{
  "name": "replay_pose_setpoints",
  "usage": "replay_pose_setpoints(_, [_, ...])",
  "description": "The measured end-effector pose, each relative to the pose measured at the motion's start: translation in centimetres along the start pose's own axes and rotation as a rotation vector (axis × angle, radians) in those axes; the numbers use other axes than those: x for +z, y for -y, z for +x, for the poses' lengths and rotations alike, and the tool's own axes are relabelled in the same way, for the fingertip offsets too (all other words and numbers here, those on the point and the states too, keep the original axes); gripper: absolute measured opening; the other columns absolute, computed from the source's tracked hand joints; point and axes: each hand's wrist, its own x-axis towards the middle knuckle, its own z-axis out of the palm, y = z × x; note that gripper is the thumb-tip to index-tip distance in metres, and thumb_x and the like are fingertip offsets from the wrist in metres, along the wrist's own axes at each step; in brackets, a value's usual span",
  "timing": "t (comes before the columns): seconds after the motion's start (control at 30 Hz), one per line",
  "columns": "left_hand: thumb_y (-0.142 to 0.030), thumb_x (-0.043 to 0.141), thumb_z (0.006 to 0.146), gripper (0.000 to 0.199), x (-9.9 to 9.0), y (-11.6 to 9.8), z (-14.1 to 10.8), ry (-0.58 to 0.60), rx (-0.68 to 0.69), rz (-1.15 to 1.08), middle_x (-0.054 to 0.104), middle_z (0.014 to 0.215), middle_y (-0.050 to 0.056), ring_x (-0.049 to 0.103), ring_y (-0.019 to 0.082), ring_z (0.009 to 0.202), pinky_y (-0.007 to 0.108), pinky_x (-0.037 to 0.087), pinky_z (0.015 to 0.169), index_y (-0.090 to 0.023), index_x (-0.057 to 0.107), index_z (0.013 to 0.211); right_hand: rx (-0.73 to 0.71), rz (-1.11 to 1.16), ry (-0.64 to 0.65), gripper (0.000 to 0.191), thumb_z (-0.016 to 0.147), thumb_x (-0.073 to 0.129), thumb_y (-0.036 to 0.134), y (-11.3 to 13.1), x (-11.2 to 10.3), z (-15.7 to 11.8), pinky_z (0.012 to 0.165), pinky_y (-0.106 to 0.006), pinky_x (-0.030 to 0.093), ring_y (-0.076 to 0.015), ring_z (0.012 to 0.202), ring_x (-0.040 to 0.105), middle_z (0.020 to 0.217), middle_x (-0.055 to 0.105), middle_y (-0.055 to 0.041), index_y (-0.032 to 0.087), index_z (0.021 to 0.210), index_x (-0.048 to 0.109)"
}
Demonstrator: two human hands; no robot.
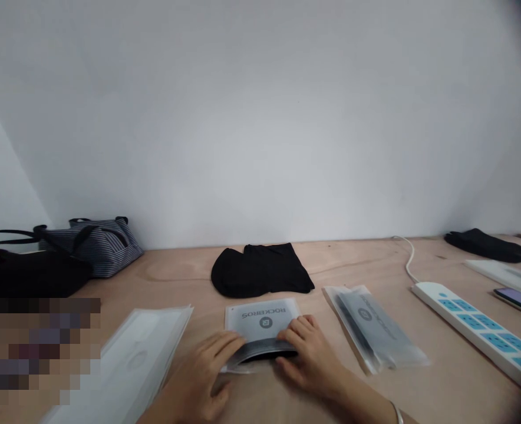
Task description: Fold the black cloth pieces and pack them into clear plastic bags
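A frosted plastic bag (260, 311) printed ROCKBROS, upside down from my side, lies on the wooden table in front of me. Dark fabric (264, 355) shows inside, at its bowed near edge. My left hand (203, 371) rests its outstretched fingers on the bag's left edge, the thumb apart from them and off the bag. On the other side, my right hand (309, 356) grips the near right edge, fingers on top and thumb at the opening. Folded black cloth (260, 272) lies just beyond the bag.
To the right are a filled ROCKBROS bag (373, 327), a white power strip (477, 330), a phone (519, 301) and black fabric (493, 245). Flat plastic bags (132, 359) lie at left. Behind them stand a striped bag (96, 247) and a black bag (26, 274), near the wall.
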Motion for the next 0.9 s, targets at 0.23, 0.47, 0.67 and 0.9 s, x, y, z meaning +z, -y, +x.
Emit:
replay_pose_setpoints(0.23, [-0.008,0.044,0.065,0.026,-0.5,0.8,-0.1,-0.055,0.045,0.089,0.065,0.084,0.001,0.062,0.016,0.075,0.025,0.05,0.068,-0.021,0.059,0.082,-0.272,-0.191,-0.044,0.015,0.079,0.052,0.029,4.9,4.1,3.1,0.081,-0.041,0.032,-0.0202,0.081,0.048,0.081,0.057,-0.0039,0.019,0.089,0.055])
replay_pose_setpoints(0.47, [-0.006,0.035,0.07,0.023,1.0,2.2,-0.5,-0.073,0.021,0.029,0.057,0.063,-0.001,0.055,0.011,0.056,0.018,0.044,0.052,-0.019,0.053,0.063,-0.358,-0.232,-0.034,0.015,0.083,0.045,0.018,6.3,8.3,5.7,0.063,-0.035,0.036,-0.017,0.067,0.049,0.071,0.058,-0.0031,0.017,0.074,0.057])
replay_pose_setpoints(0.67, [-0.007,0.038,0.07,0.02,0.3,1.6,0.0,-0.057,0.006,0.003,0.057,0.066,0.001,0.055,0.013,0.06,0.021,0.041,0.053,-0.018,0.053,0.065,-0.35,-0.246,0.012,0.011,0.084,0.046,0.022,6.1,6.1,4.9,0.075,-0.04,0.034,-0.0182,0.073,0.049,0.078,0.058,-0.002,0.019,0.08,0.056])
replay_pose_setpoints(0.9, [-0.011,0.038,0.078,0.023,-0.5,0.8,0.2,-0.031,-0.017,0.02,0.052,0.063,0.0,0.052,0.011,0.056,0.02,0.034,0.05,-0.019,0.049,0.06,-0.27,-0.289,0.031,0.013,0.082,0.047,0.017,1.1,2.6,0.2,0.08,-0.04,0.03,-0.0175,0.073,0.047,0.073,0.055,-0.0018,0.02,0.071,0.054])
